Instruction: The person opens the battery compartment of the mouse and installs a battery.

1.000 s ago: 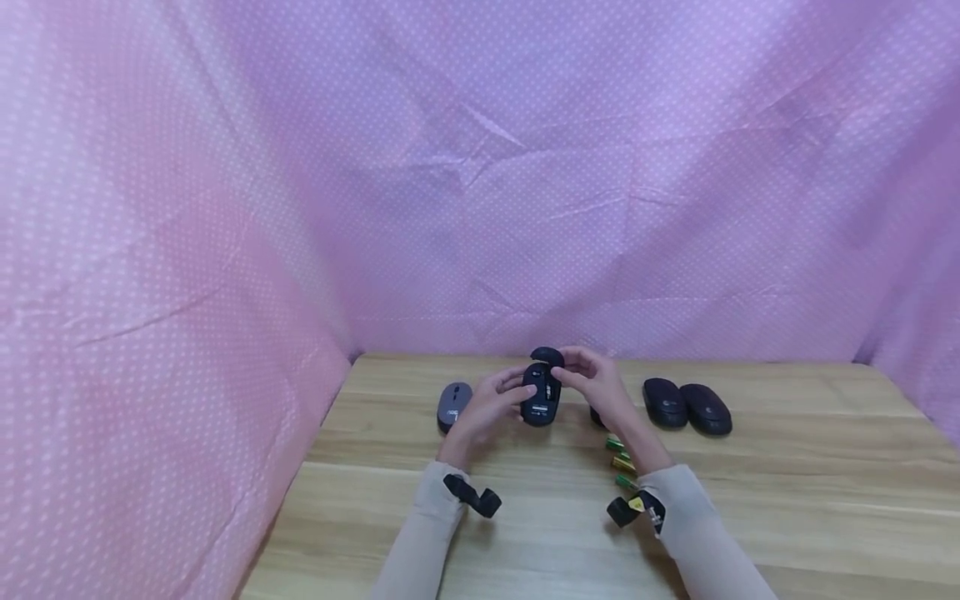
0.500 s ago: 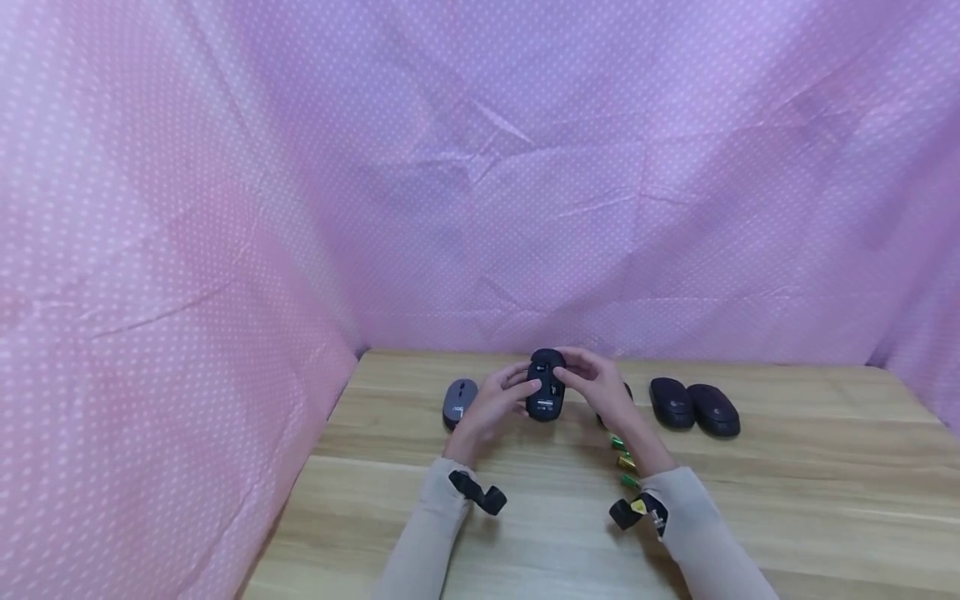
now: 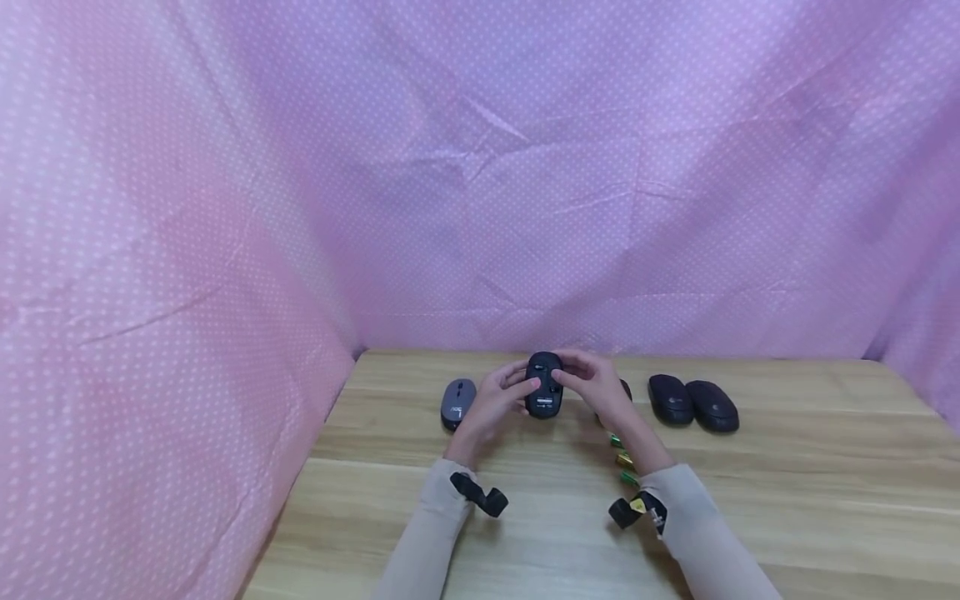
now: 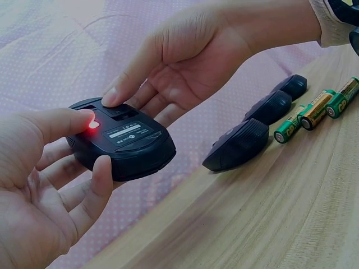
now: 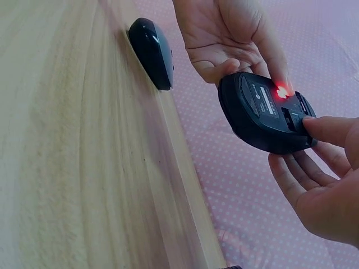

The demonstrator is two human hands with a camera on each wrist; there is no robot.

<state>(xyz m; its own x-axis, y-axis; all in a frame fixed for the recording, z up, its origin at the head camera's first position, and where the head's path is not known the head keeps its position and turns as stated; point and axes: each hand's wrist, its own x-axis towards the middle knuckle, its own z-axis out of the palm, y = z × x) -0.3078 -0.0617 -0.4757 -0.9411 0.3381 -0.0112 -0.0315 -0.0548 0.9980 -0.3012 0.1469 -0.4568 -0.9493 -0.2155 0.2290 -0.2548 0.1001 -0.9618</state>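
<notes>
Above the table, both hands hold a black computer mouse (image 3: 543, 405) with its underside up. My left hand (image 3: 495, 404) grips one side, its thumb on the underside beside a glowing red light (image 4: 94, 124) and its fingers beneath. At the opposite side my right hand (image 3: 600, 388) pinches the mouse near one end, thumb next to a dark slot (image 5: 289, 119) in the underside. A white label (image 4: 123, 130) shows near the other end. The fingers under the mouse are partly hidden in the head view.
A grey mouse (image 3: 456, 402) lies left on the wooden table (image 3: 525, 533). Two dark mice (image 3: 670, 401) lie side by side at right; another (image 4: 238, 145) is partly behind the right wrist. Several green and gold batteries (image 4: 317, 110) lie near the right forearm. Pink dotted cloth (image 3: 480, 250) hangs behind.
The mouse's black cover, tilted away from the body at the far end a second ago, has come down flush against it. Both hands keep their hold and barely shift.
</notes>
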